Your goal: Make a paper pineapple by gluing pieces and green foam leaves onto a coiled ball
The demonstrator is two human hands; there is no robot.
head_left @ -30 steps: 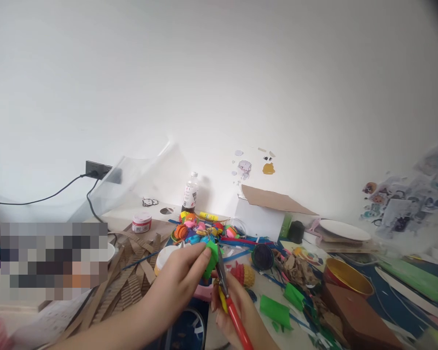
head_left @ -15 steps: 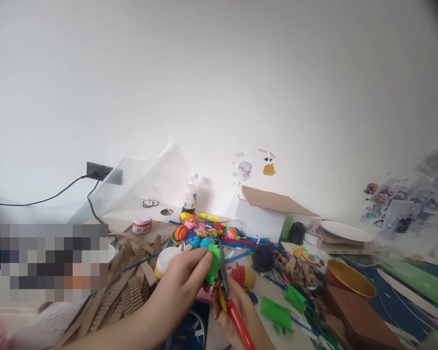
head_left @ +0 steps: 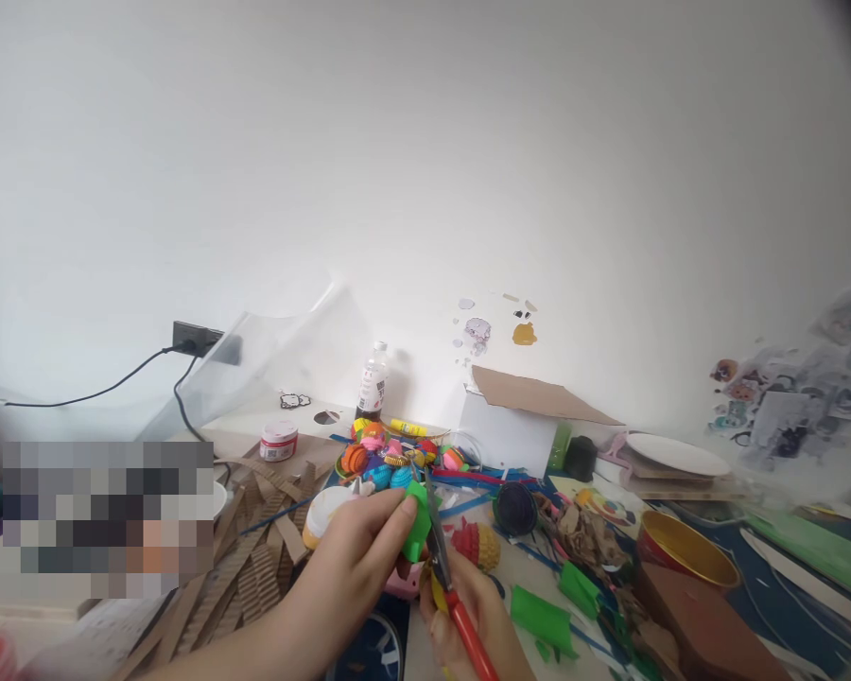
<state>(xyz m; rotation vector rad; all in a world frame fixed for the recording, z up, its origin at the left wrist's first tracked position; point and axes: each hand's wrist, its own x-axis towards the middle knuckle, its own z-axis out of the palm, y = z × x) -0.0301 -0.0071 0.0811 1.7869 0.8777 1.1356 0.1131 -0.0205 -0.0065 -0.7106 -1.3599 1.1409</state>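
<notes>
My left hand (head_left: pixel 369 539) pinches a small piece of green paper (head_left: pixel 416 522) between thumb and fingers. In my right hand (head_left: pixel 472 615) is a pair of scissors (head_left: pixel 438 558) with red and yellow handles. Their blades point up and away from me, right beside the green paper's right edge; whether they touch it I cannot tell. Just beyond the hands sits a heap of colourful ridged paper balls (head_left: pixel 379 463). A red and yellow ridged piece (head_left: pixel 477 546) lies behind my right hand. More green paper (head_left: pixel 543 619) lies to the right, with small green scraps near it.
Corrugated cardboard strips (head_left: pixel 259 558) pile up at left. A bottle (head_left: pixel 373 380) and a pink-lidded tub (head_left: pixel 279 442) stand near the wall. A white box (head_left: pixel 507 440) with a cardboard flap is behind. At right are a brown block (head_left: pixel 702 619) and a gold-lined bowl (head_left: pixel 687 549).
The view has shifted slightly, so the scene sits a little lower and farther right. Both hands keep their holds on the green paper and the scissors.
</notes>
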